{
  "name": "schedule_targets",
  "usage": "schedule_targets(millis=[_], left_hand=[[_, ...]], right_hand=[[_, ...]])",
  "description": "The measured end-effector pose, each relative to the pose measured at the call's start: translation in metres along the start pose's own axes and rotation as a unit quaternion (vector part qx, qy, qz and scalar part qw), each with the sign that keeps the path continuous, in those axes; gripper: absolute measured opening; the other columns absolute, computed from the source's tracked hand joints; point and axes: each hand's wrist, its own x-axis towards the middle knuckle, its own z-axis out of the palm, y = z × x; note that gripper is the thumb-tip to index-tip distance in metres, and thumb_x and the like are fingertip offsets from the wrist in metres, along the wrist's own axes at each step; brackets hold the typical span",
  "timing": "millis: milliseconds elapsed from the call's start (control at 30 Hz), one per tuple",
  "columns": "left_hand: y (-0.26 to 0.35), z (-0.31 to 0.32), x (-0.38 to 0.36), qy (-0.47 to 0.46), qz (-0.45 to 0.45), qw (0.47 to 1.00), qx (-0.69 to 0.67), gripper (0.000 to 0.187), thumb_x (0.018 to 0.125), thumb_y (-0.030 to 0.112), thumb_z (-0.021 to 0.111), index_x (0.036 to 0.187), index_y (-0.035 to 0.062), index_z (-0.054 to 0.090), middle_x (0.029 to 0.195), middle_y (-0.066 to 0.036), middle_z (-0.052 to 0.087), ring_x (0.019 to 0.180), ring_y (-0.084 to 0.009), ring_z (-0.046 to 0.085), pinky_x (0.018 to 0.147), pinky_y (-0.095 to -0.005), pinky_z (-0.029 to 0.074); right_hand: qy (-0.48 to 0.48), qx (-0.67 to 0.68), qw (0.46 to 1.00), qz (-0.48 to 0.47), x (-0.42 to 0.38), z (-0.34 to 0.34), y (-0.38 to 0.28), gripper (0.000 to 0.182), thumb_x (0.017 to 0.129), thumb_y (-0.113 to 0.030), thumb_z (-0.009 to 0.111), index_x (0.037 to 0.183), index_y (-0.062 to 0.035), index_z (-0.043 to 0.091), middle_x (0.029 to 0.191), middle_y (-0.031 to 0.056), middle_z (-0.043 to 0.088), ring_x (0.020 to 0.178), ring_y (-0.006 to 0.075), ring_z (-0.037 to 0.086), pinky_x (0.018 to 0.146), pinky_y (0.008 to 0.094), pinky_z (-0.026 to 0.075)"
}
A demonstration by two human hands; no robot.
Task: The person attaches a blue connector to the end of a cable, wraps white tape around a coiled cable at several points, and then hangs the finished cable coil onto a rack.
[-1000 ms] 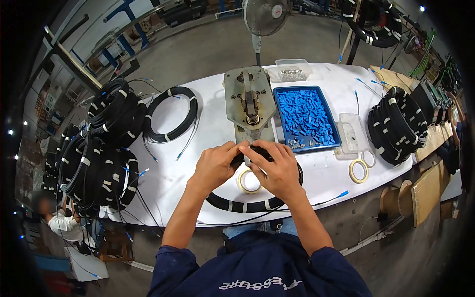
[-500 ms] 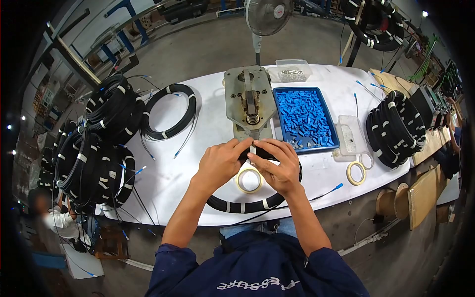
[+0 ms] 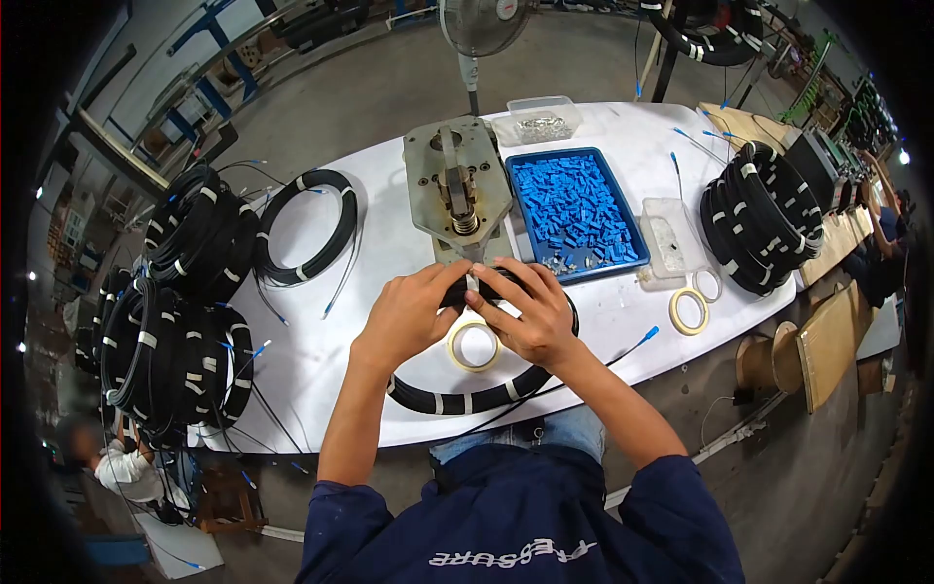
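Note:
A coil of black cable (image 3: 443, 401) banded with white tape lies in front of me on the white table. My left hand (image 3: 411, 310) is closed around its far side, fingertips at a white tape strip (image 3: 473, 283). From the other side, my right hand (image 3: 530, 313) grips the same stretch of coil, its thumb and fingers pinching near that strip. The hands almost meet there, and they hide part of the coil. Inside the ring is a roll of masking tape (image 3: 476, 368). A blue connector (image 3: 650, 334) ends a cable right of the coil.
A metal hand press (image 3: 452, 185) stands just beyond my hands. To its right are a blue tray (image 3: 637, 255) of small blue parts, clear plastic boxes (image 3: 666, 234) and another tape roll (image 3: 690, 329). Stacked cable coils (image 3: 185, 234) crowd the left; more coils (image 3: 759, 219) stand right.
The whole view has shifted, so the table items appear further left and slightly higher. Both hands stay at the same taped spot on the coil, with fingers slightly rearranged.

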Motion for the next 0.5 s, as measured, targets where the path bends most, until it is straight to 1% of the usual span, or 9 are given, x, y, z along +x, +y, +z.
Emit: schedule_targets(millis=[100, 200, 233, 267, 333, 367, 400, 467, 500], left_hand=[[0.007, -0.008, 0.002, -0.004, 0.024, 1.000, -0.018, 0.048, 0.079, 0.019, 0.067, 0.125, 0.0079, 0.057, 0.098, -0.016, 0.067, 0.083, -0.0370, 0.066, 0.072, -0.0446, 0.053], [0.008, -0.012, 0.002, -0.009, 0.048, 0.998, -0.039, 0.050, 0.081, 0.024, 0.068, 0.126, 0.0049, 0.056, 0.103, -0.018, 0.067, 0.088, -0.0379, 0.066, 0.075, -0.0436, 0.053], [0.007, -0.013, 0.001, -0.007, 0.060, 0.997, -0.046, 0.051, 0.083, 0.027, 0.068, 0.127, 0.0039, 0.056, 0.105, -0.019, 0.067, 0.090, -0.0385, 0.065, 0.077, -0.0432, 0.053], [0.007, -0.013, 0.000, -0.006, 0.057, 0.997, -0.045, 0.051, 0.083, 0.027, 0.068, 0.127, 0.0039, 0.056, 0.105, -0.019, 0.067, 0.090, -0.0385, 0.065, 0.077, -0.0432, 0.053], [0.003, -0.010, 0.001, -0.026, 0.043, 0.998, -0.049, 0.053, 0.084, 0.030, 0.069, 0.129, 0.0043, 0.055, 0.109, -0.019, 0.066, 0.092, -0.0392, 0.065, 0.079, -0.0434, 0.053], [-0.001, -0.008, 0.001, -0.025, 0.042, 0.998, -0.048, 0.053, 0.084, 0.030, 0.069, 0.129, 0.0043, 0.055, 0.109, -0.019, 0.066, 0.092, -0.0392, 0.065, 0.079, -0.0434, 0.053], [-0.005, -0.006, 0.001, -0.026, 0.039, 0.997, -0.056, 0.053, 0.085, 0.030, 0.069, 0.129, 0.0046, 0.055, 0.109, -0.019, 0.066, 0.093, -0.0391, 0.065, 0.079, -0.0439, 0.053], [-0.008, -0.004, -0.001, -0.026, 0.033, 0.997, -0.064, 0.053, 0.085, 0.030, 0.070, 0.129, 0.0049, 0.055, 0.109, -0.018, 0.067, 0.093, -0.0389, 0.065, 0.079, -0.0443, 0.053], [-0.005, -0.003, -0.001, -0.023, 0.020, 0.998, -0.047, 0.051, 0.082, 0.023, 0.072, 0.126, 0.0047, 0.057, 0.110, -0.018, 0.067, 0.093, -0.0382, 0.066, 0.079, -0.0424, 0.054]], right_hand=[[-0.018, -0.023, 1.000, -0.010, -0.002, -0.003, -0.001, 0.040, 0.069, -0.020, 0.078, 0.109, -0.0187, 0.073, 0.128, 0.0068, 0.064, 0.110, 0.0290, 0.060, 0.085, 0.0401, 0.047], [-0.022, 0.014, 1.000, 0.013, -0.001, -0.008, -0.004, 0.043, 0.068, -0.016, 0.077, 0.110, -0.0188, 0.073, 0.129, 0.0073, 0.063, 0.111, 0.0290, 0.059, 0.086, 0.0410, 0.047], [-0.028, 0.029, 0.999, 0.020, -0.001, -0.009, -0.003, 0.047, 0.069, -0.015, 0.074, 0.115, -0.0205, 0.071, 0.133, 0.0056, 0.060, 0.112, 0.0286, 0.058, 0.086, 0.0417, 0.046], [-0.035, 0.045, 0.998, 0.029, -0.002, -0.009, -0.003, 0.051, 0.069, -0.015, 0.071, 0.120, -0.0222, 0.069, 0.136, 0.0040, 0.058, 0.113, 0.0281, 0.057, 0.085, 0.0425, 0.045], [-0.039, 0.066, 0.996, 0.042, -0.003, -0.010, -0.004, 0.051, 0.069, -0.014, 0.070, 0.119, -0.0219, 0.070, 0.136, 0.0039, 0.058, 0.113, 0.0283, 0.057, 0.086, 0.0425, 0.045], [-0.042, 0.083, 0.994, 0.056, -0.002, -0.010, -0.004, 0.050, 0.069, -0.012, 0.068, 0.118, -0.0216, 0.070, 0.136, 0.0038, 0.058, 0.112, 0.0284, 0.057, 0.086, 0.0426, 0.045], [-0.041, 0.086, 0.994, 0.060, 0.002, -0.014, -0.007, 0.048, 0.068, -0.011, 0.067, 0.115, -0.0190, 0.072, 0.133, 0.0040, 0.060, 0.112, 0.0287, 0.058, 0.088, 0.0423, 0.045], [-0.042, 0.112, 0.990, 0.071, 0.001, -0.014, -0.005, 0.047, 0.068, -0.011, 0.066, 0.114, -0.0179, 0.072, 0.131, 0.0042, 0.062, 0.112, 0.0287, 0.058, 0.089, 0.0423, 0.045], [-0.043, 0.136, 0.986, 0.082, 0.001, -0.014, -0.004, 0.046, 0.068, -0.011, 0.066, 0.113, -0.0169, 0.072, 0.129, 0.0044, 0.063, 0.112, 0.0286, 0.058, 0.090, 0.0423, 0.045]])
